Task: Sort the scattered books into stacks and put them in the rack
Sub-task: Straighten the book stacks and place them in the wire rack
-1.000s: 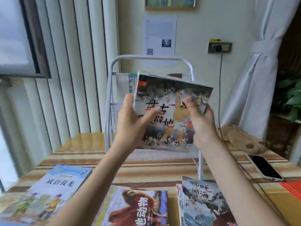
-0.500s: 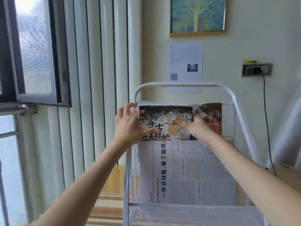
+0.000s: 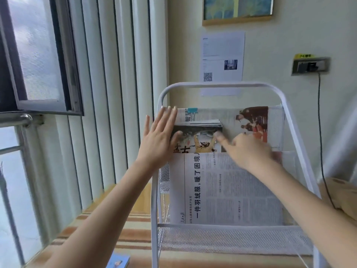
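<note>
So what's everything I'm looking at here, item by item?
rack: one, white metal frame with mesh, standing on the table
picture book: one stack, dark illustrated cover, upper pocket of the rack, left side
newspapers: at least two, white with black print, one in each pocket
clip: one, teal, on the top edge of the rear newspaper
table: one, striped orange and cream cloth
blue book: one, only a corner shows at the bottom edge
painting: one, blue-green, wood frame, on the wall
printed sheet: one, white, taped below the painting
wall socket: one, grey, black plug and cable
window: one, dark frame, left
hands: left hand flat against the book's left edge; right hand blurred, a fingertip at its right edge
</note>
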Tool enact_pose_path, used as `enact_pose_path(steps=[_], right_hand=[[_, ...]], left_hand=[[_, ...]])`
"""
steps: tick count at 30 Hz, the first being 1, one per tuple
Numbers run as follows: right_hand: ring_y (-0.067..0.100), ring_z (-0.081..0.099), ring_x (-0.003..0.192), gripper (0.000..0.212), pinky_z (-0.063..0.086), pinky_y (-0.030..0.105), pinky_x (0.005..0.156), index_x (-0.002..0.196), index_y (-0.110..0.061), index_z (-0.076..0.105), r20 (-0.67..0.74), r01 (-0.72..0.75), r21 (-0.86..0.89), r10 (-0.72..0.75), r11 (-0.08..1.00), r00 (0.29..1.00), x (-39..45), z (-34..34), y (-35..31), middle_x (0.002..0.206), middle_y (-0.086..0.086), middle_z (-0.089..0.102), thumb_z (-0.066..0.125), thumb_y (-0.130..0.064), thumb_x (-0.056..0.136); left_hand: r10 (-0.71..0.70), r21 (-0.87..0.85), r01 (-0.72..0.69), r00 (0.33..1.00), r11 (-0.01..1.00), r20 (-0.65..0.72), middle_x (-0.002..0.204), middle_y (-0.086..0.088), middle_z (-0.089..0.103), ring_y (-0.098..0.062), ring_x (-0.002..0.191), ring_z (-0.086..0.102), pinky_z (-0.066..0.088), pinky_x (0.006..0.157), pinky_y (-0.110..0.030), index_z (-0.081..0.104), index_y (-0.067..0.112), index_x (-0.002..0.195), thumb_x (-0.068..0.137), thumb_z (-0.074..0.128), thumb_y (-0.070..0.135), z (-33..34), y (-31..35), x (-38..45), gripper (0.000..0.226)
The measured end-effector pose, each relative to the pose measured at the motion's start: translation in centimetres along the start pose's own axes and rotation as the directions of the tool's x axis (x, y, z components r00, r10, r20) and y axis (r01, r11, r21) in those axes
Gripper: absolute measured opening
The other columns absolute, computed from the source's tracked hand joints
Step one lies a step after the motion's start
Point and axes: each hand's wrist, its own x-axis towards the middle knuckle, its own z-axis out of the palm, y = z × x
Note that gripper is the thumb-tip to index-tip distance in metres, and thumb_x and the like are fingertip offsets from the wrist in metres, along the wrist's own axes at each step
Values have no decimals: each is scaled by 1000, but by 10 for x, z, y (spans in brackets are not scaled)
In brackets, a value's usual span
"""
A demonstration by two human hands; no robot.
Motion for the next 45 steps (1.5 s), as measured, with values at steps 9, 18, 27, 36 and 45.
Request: enact_pose_path(steps=[9,18,27,36,45], right_hand=[[26,45,125,39,39,44,100,112,-17,63,-208,63,128,-35,990,978,-154,24,115,138,1,50,37,-42,95],[26,40,130,52,40,37,99,142,-19,28,139,-421,199,400,885,906,-285,28,169,148,8,36,48,-19,95],[22,49,123,45,37,23,87,130,-18,38,410,-673,398,535,624,739,-332,41,166,136,9,51,59,-17,90],[7,40,123,51,30,22,96,131,-22,38,377,-621,677,538,396,754,-337,42,158,141,1,42,63,-12,87],[-1,59,65,65,45,17,71,64,-26,68,345,-455,855,380,251,858,-299,-14,150,62,-14,63,74,-79,29]], left_hand=[[134,-72,-139,989,988,-68,140,-10,51,-25,139,35,18,118,-43,55,7,129,90,48,6,8,82,-81,40],[315,-436,-214,933,874,174,104,-13,64,-33,100,60,51,83,-42,56,5,106,84,50,14,26,226,-205,24],[-267,-204,979,195,-5,944,72,-8,59,-15,56,53,43,52,-28,44,10,87,84,57,5,44,292,-212,14],[-3,-118,975,120,-187,993,86,-14,74,-24,70,66,56,73,-36,64,-2,86,80,71,8,33,284,-208,13],[41,-737,674,738,-39,673,93,-17,74,-25,89,72,55,74,-27,53,-7,112,75,73,3,-18,272,-196,44]])
